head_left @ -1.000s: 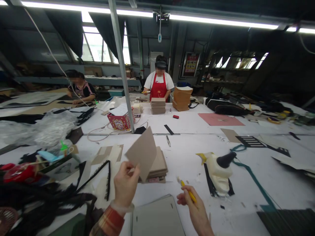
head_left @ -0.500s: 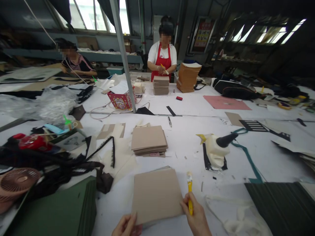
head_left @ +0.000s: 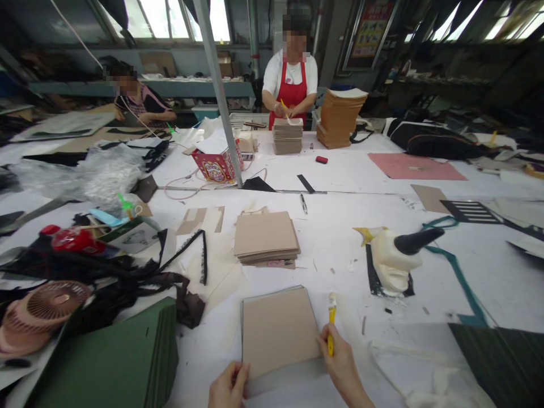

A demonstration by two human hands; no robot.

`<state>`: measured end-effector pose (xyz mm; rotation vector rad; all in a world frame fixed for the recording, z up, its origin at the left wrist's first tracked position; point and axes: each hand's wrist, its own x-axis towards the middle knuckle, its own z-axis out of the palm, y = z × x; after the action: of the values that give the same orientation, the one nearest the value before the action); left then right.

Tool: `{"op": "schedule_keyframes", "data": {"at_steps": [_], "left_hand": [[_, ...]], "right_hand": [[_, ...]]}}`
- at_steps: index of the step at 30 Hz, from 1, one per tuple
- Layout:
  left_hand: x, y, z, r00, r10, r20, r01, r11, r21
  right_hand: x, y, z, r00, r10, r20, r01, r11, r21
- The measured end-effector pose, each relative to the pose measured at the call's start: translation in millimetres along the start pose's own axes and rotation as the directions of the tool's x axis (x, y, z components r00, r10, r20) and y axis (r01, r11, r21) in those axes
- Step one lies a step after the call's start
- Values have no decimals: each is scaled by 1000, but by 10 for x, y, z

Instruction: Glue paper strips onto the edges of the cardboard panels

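Observation:
In front of me lies a greyish-brown cardboard sheet (head_left: pixel 280 331), with a thin grey-green sheet (head_left: pixel 293 374) showing under its edges, most along the near side. My left hand (head_left: pixel 229 385) pinches the cardboard at its near left corner. My right hand (head_left: pixel 340 360) is closed round a paintbrush with a yellow handle (head_left: pixel 331 317), its pale bristles pointing away from me. Fingers of that hand also touch the board's right edge. Beyond the board stands a stack of similar cardboard sheets (head_left: pixel 267 235).
A white plastic container with a black spout (head_left: pixel 393 263) stands on a dark piece at right. Green sheets (head_left: pixel 106 357) are piled at near left, beside a pink fan (head_left: pixel 55 306). Dark green sheets (head_left: pixel 501 362) lie near right. Across the table, a person in a red apron (head_left: pixel 291 85) holds a brush over a stack.
My view has shifted, so things sit further right. More of the grey-green sheet shows along the cardboard's near edge. The person opposite has lowered a brush onto their stack.

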<state>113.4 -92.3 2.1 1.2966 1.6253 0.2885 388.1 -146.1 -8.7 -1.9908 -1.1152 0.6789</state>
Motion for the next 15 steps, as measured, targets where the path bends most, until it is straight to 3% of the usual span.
{"op": "schedule_keyframes", "data": {"at_steps": [8, 15], "left_hand": [[157, -114, 40, 999, 22, 33, -25, 995, 101], [184, -46, 39, 998, -14, 66, 9, 997, 72]], "right_hand": [[-18, 50, 90, 1000, 25, 11, -24, 998, -65], [-26, -3, 111, 999, 46, 6, -45, 995, -93]]}}
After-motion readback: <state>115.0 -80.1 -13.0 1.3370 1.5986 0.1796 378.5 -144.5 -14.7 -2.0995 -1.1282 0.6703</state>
